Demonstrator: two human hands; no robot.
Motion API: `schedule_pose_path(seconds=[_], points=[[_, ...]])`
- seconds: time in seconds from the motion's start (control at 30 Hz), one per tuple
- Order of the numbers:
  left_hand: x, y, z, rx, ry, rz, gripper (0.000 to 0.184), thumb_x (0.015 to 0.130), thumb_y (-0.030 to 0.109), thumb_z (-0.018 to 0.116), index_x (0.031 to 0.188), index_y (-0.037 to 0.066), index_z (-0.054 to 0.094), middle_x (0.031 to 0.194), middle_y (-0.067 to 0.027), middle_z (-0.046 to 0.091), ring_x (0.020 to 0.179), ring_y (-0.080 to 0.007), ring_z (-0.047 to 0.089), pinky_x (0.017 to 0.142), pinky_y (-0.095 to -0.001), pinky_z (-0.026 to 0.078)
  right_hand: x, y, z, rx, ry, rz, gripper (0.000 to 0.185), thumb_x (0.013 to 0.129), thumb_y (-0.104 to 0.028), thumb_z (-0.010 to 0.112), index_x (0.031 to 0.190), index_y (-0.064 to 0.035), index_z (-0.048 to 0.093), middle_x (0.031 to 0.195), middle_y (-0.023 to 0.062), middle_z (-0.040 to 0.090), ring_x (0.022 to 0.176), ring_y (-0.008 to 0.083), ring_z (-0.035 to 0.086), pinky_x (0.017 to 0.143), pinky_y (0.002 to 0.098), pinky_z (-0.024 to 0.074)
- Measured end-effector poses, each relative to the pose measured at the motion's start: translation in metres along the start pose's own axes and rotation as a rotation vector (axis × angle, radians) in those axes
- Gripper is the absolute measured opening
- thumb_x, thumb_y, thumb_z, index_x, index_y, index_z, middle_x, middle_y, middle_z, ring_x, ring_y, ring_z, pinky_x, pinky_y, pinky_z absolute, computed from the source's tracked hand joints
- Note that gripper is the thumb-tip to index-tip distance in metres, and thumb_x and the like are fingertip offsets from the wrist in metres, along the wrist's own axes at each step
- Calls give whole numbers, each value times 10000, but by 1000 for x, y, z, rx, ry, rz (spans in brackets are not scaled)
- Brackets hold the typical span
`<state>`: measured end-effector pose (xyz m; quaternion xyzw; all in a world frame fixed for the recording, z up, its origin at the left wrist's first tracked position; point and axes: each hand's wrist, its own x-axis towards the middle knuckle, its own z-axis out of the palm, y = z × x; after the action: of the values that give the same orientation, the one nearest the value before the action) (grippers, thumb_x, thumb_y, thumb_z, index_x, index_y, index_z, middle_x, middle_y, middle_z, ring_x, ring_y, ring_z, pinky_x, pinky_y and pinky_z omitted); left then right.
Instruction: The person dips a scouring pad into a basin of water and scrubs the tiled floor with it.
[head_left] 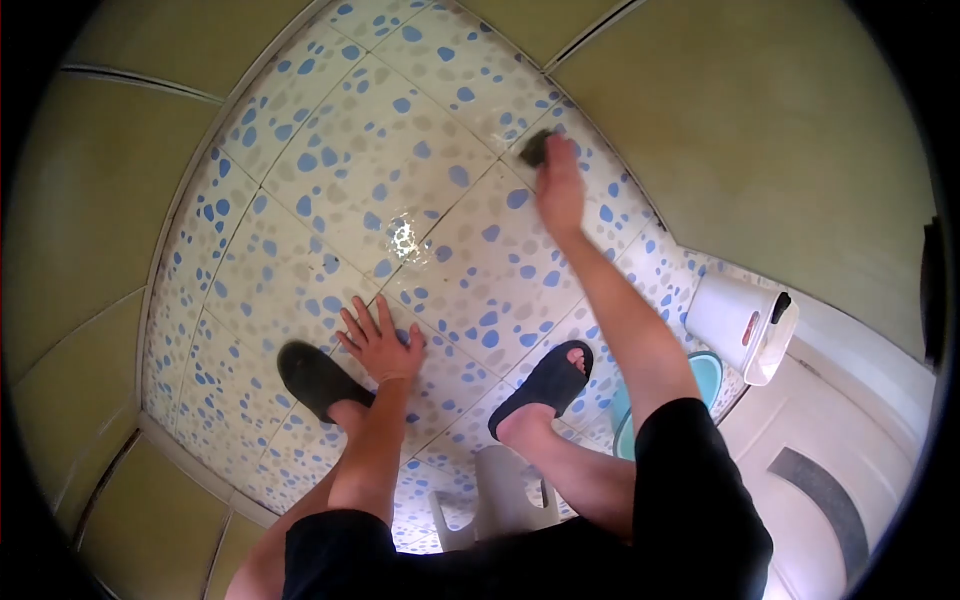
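Observation:
My left hand [382,345] lies on the wet tiled floor [330,215], palm down with the fingers spread, and holds nothing. Further out to the right, my right hand [560,190] is closed on a dark scouring pad [535,149]. The pad meets the floor close to the far right wall; motion blurs its edges, and the hand hides part of it. Pale tiles with blue and grey pebble-like spots surround both hands.
Dark slippers [318,378] are on my feet, either side of a grey stool [503,490]. A turquoise basin [706,376] and a white bin [728,318] stand at the right, beside a white toilet [785,440]. Greenish walls [740,110] border the floor.

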<state>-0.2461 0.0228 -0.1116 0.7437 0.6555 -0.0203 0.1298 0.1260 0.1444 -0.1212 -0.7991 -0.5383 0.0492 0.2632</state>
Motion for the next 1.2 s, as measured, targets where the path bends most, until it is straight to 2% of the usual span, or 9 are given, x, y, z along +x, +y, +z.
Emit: schedule_pose_path(seconds=[0.17, 0.33, 0.47, 0.67, 0.8, 1.0, 1.07, 1.13, 1.2], points=[[-1, -3, 1, -11, 15, 10, 830, 894, 504, 591, 1639, 196, 389, 1751, -182, 190, 1612, -455, 99, 1262, -669, 3, -95, -66, 5, 196, -418, -711, 531, 887, -3, 562, 1414, -54, 604, 1492, 135, 581, 1434, 311, 507, 1214, 415, 412], [-1, -2, 0, -39, 85, 59, 816, 890, 462, 603, 1631, 184, 404, 1738, -193, 226, 1600, -472, 140, 1260, -674, 27, -36, -4, -18, -24, -445, -379, 612, 884, -13, 599, 1492, -38, 529, 1556, 139, 528, 1473, 336, 459, 1211, 399, 414], [-3, -1, 4, -27, 75, 66, 824, 893, 455, 597, 1640, 181, 382, 1741, -196, 211, 1599, -477, 131, 1258, -678, 36, -22, 44, -89, -162, -676, -590, 721, 891, -13, 619, 1582, -57, 418, 1671, 142, 379, 1537, 342, 371, 1248, 443, 354], [-3, -1, 4, 16, 67, 53, 860, 888, 463, 604, 1657, 182, 342, 1741, -199, 198, 1600, -475, 120, 1257, -680, 42, -77, 48, -213, -251, -894, -298, 760, 912, -31, 622, 1623, -97, 361, 1722, 160, 260, 1567, 365, 309, 1269, 483, 306], [-6, 0, 5, 26, 44, 50, 864, 894, 474, 604, 1660, 180, 332, 1738, -206, 200, 1600, -477, 109, 1257, -679, 42, -105, 61, -231, -287, -816, -258, 748, 906, -21, 621, 1611, -108, 388, 1711, 160, 281, 1565, 380, 307, 1266, 490, 311], [-10, -4, 6, 52, 65, 71, 868, 898, 479, 600, 1664, 180, 321, 1736, -211, 203, 1600, -482, 106, 1253, -685, 52, -172, 67, -121, -154, -406, 85, 670, 939, -30, 597, 1582, -113, 430, 1663, 147, 376, 1522, 370, 390, 1236, 435, 381], [-5, 0, 8, 49, 94, 82, 868, 901, 476, 597, 1667, 181, 315, 1738, -208, 201, 1601, -481, 104, 1249, -691, 58, -194, 32, -94, 51, -371, -5, 639, 942, -20, 559, 1565, -112, 450, 1642, 121, 424, 1501, 336, 434, 1200, 419, 434], [-5, 0, 9, 44, 101, 85, 851, 912, 474, 583, 1667, 181, 318, 1743, -200, 196, 1604, -476, 106, 1240, -703, 65, -210, 1, -86, -165, -579, -463, 591, 947, -49, 560, 1530, -119, 495, 1617, 95, 467, 1495, 297, 451, 1172, 402, 467], [-5, -3, 12, 56, 108, 88, 841, 921, 478, 575, 1666, 180, 322, 1744, -198, 193, 1605, -474, 106, 1238, -706, 65, -203, 8, -83, -140, -548, -564, 554, 961, -68, 558, 1509, -138, 522, 1593, 91, 494, 1490, 280, 458, 1158, 401, 480]])
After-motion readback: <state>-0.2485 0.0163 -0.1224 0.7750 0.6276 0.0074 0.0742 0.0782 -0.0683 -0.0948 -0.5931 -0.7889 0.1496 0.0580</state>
